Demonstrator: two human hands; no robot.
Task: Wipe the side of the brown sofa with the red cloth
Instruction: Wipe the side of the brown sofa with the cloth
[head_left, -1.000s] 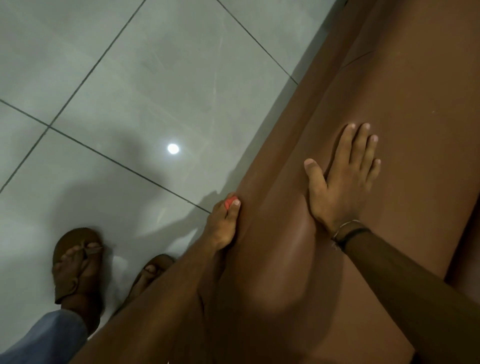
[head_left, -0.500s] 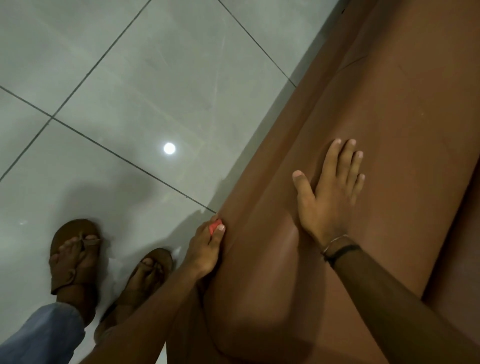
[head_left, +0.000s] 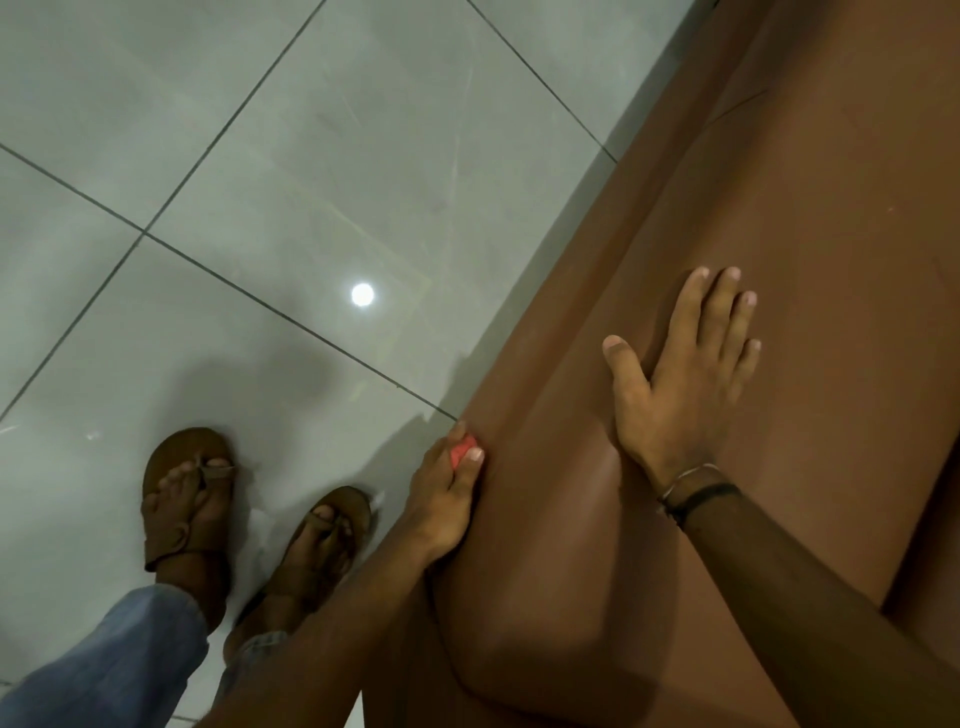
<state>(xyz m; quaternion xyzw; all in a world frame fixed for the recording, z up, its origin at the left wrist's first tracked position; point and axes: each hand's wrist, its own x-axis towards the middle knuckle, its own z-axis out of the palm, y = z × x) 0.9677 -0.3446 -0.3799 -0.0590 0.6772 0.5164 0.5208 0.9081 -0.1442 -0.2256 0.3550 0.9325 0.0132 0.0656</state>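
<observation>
The brown sofa (head_left: 810, 218) fills the right half of the head view, its rounded arm running from bottom centre to top right. My left hand (head_left: 441, 504) presses the red cloth (head_left: 461, 451) against the sofa's outer side; only a small bunched bit of cloth shows between thumb and fingers. My right hand (head_left: 685, 374) lies flat on top of the arm, fingers spread, holding nothing. A thin bracelet and a dark band sit on that wrist.
Grey glossy floor tiles (head_left: 311, 156) with dark grout lines cover the left half, with a bright lamp reflection. My two feet in brown sandals (head_left: 187, 493) stand on the floor just left of the sofa, below blue jeans cuffs.
My left hand with the red cloth has slid back along the sofa's side toward me. My right hand has shifted the same way on top of the arm. My feet have stepped back too.
</observation>
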